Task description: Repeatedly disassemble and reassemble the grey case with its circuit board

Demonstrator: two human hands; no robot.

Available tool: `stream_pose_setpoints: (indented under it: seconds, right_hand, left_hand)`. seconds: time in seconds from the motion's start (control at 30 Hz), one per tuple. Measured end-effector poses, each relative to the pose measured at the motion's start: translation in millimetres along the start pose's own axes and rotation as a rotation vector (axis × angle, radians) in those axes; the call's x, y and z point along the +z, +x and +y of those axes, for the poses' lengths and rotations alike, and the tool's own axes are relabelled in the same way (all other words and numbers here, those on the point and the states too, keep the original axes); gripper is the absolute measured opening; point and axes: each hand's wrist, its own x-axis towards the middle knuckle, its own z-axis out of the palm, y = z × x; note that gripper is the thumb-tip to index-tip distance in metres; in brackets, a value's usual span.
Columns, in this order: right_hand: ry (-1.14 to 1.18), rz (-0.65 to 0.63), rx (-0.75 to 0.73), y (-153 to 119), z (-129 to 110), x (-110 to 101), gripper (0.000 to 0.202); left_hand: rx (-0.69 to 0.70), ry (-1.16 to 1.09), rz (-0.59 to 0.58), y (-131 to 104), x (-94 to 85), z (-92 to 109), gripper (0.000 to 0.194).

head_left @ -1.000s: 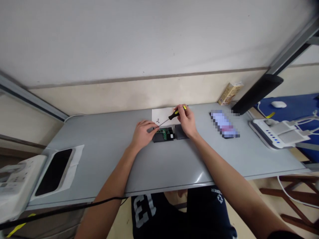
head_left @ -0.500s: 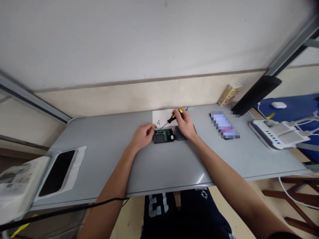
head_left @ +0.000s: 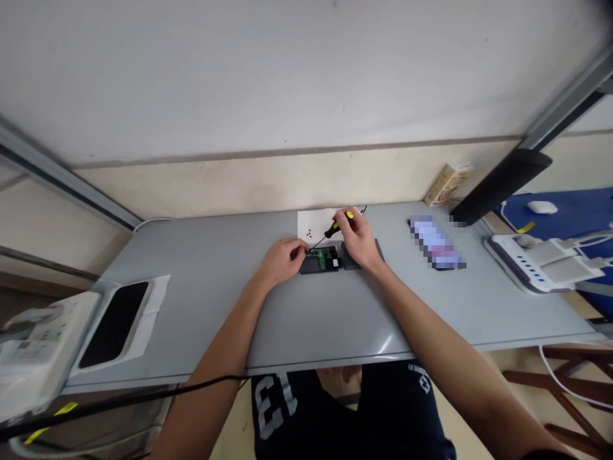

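My right hand [head_left: 357, 240] is closed around the screwdriver [head_left: 332, 229], its shaft slanting down to the green circuit board [head_left: 322, 258]. My left hand [head_left: 286, 259] has its fingers curled at the board's left end; whether they pinch anything, I cannot tell. Small screws [head_left: 309, 234] lie on the white paper [head_left: 310, 220] just beyond.

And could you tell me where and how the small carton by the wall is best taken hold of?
Probably by its upper half, fingers on opposite sides, coming from the front and above: the carton is boxy and stands upright, with the wall behind it and the long black object close on its right.
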Motion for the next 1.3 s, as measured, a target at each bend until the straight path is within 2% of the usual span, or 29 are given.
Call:
stream_pose_setpoints:
  seconds: [0.57, 1.13, 1.3]
  right_hand:
    - [-0.13, -0.055, -0.124, -7, -23, 17, 0.036]
    - [-0.288, -0.233, -0.22, 30, -42, 44, 0.034]
    - [-0.294, -0.216, -0.239, 32, -39, 48, 0.034]
  left_hand:
    - [0.0, 0.008, 0.026, -2, 4.2, -4, 0.022]
    - [-0.051, -0.052, 0.019, -2, 3.0, 1, 0.021]
    - [-0.054, -0.046, 0.018, -2, 3.4, -1, 0.02]
